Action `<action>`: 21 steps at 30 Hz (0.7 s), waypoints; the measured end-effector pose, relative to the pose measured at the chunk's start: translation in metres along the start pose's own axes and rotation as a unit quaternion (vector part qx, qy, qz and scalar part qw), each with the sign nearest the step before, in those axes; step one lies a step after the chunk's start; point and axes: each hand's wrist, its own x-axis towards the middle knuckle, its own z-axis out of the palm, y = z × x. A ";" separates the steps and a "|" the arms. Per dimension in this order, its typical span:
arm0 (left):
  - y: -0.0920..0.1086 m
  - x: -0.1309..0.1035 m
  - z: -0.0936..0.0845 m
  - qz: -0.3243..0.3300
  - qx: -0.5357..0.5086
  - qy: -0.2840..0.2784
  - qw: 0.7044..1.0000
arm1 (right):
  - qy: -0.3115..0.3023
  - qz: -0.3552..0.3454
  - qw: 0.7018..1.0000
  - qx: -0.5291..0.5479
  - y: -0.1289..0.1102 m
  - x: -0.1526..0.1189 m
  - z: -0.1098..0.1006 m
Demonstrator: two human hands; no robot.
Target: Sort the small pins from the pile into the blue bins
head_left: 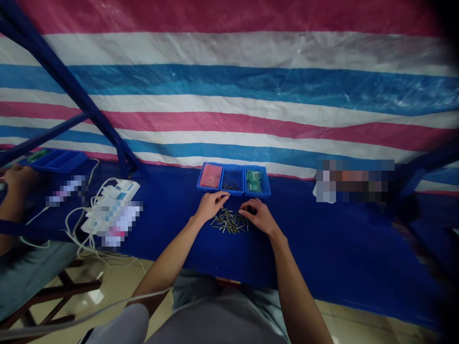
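A loose pile of thin, brass-coloured screws or nails point(229, 221) lies on the blue table between my two hands. My left hand point(208, 206) is at the pile's upper left, just in front of the blue bins, its fingers drawn together; anything between the fingertips is too small to make out. On the pile's right side, my right hand point(261, 216) has its thumb and forefinger brought close in a pinch, and what it holds, if anything, cannot be made out. Behind them, the middle blue bin point(234, 193) contains dark, thin pieces like those in the pile.
The left bin holds pink-red flat packets point(211, 176); the right bin holds green packets in clear plastic point(254, 179). White power strips point(125, 190) and tangled cables lie to the left. Another person's hand point(21, 179) is at a blue tray point(59, 161) far left. Blurred-out items sit right.
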 end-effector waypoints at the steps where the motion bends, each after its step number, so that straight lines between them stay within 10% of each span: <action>1: 0.000 0.000 0.000 -0.001 -0.001 0.001 1.000 | 0.000 0.013 1.000 0.010 0.003 -0.001 -0.004; 21: -0.002 0.001 0.000 -0.005 -0.017 0.006 1.000 | -0.052 0.038 0.998 0.002 0.021 -0.014 -0.019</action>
